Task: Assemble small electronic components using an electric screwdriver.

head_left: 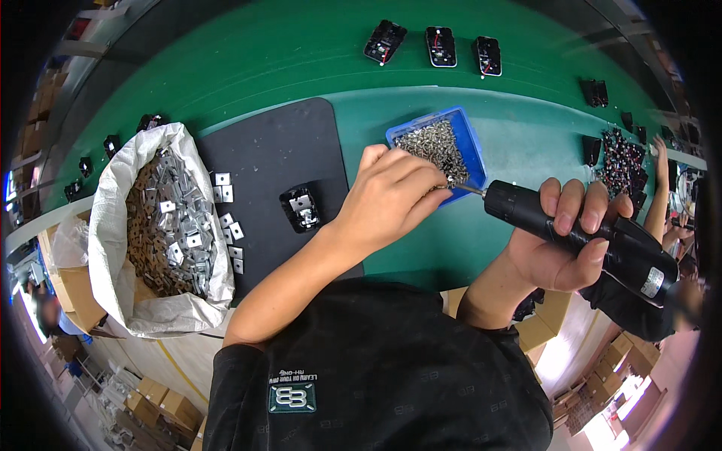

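Screwdriver (526, 206), black and powered, is lying level in the right hand (558, 255), whose fingers and thumb are wrapping around its body. Its thin bit is pointing left, ending over the near edge of a blue tray (471, 146), right beside the fingertips of the left hand (395, 188). Those fingertips are bunching together at the bit's end; whether they are pinching a screw, I cannot tell. Loose silvery screws (430, 140) are filling the tray, which is sitting on the green table (519, 131). To the left, a black case (301, 209) with metal inside is resting on a dark mat (274, 143). Small metal plates (236, 231) are lying along the mat's left side, next to a white sack (113, 240) holding many more metal pieces.
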Available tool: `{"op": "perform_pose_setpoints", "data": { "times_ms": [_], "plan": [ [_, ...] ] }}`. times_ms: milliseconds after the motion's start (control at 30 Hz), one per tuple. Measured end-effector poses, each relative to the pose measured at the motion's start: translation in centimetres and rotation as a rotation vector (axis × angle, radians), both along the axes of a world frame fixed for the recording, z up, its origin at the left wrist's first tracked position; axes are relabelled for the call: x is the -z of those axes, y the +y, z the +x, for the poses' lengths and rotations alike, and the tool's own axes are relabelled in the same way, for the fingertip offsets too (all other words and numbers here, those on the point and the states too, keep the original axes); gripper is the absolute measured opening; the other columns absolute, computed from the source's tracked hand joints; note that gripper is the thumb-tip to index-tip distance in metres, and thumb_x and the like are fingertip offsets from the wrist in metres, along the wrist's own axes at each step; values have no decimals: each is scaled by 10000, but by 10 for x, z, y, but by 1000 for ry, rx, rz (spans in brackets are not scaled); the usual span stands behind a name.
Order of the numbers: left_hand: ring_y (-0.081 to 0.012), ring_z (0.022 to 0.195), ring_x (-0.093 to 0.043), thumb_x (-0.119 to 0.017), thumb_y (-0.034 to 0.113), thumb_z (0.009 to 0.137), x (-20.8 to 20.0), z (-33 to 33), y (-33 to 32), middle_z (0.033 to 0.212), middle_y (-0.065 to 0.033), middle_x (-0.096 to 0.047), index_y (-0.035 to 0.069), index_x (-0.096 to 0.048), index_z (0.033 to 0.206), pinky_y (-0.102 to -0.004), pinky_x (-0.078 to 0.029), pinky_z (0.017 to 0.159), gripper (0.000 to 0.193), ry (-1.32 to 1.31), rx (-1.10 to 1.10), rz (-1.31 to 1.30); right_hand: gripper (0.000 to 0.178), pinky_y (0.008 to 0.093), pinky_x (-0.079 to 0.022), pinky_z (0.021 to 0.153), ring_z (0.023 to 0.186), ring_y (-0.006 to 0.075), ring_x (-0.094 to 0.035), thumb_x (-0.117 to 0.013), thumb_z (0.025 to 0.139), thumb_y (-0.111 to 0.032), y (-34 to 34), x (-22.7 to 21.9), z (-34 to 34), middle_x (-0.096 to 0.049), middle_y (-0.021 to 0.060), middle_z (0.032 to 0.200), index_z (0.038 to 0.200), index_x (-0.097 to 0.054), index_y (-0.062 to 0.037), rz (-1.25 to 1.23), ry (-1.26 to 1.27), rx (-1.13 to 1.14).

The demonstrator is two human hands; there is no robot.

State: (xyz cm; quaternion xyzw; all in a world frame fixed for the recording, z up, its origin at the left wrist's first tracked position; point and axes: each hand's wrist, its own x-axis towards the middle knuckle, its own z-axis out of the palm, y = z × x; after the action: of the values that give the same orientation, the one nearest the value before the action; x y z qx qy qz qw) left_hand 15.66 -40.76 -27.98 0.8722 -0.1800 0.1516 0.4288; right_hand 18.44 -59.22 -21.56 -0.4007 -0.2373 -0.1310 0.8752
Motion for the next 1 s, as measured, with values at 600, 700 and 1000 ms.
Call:
{"op": "perform_pose_setpoints", "data": {
  "times_ms": [600, 700, 1000],
  "plan": [
    [-159, 685, -607, -735, 189, 760, -12, -62, 39, 841, -47, -708, 34, -684, 848, -295, -377, 663, 186, -245, 40, -274, 473, 269, -448, 635, 665, 109, -550, -730, 804, -150, 44, -34, -50, -537, -25, 868, 1204, -478, -172, 106, -88, -311],
    [-162, 686, -609, -744, 184, 751, -9, -73, 47, 836, -49, -708, 31, -679, 852, -294, -376, 663, 194, -218, 10, -308, 469, 268, -448, 629, 657, 109, -549, -731, 799, -143, 57, -37, -58, -541, -23, 859, 1194, -479, -166, 118, -91, -303],
    [-153, 684, -609, -760, 155, 738, -6, -101, 72, 850, -47, -715, 36, -676, 849, -297, -383, 680, 183, -282, -66, -382, 466, 255, -451, 632, 655, 108, -548, -725, 806, -150, 91, -42, -73, -555, -19, 810, 1195, -468, -146, 107, -128, -379]
  ]
}}
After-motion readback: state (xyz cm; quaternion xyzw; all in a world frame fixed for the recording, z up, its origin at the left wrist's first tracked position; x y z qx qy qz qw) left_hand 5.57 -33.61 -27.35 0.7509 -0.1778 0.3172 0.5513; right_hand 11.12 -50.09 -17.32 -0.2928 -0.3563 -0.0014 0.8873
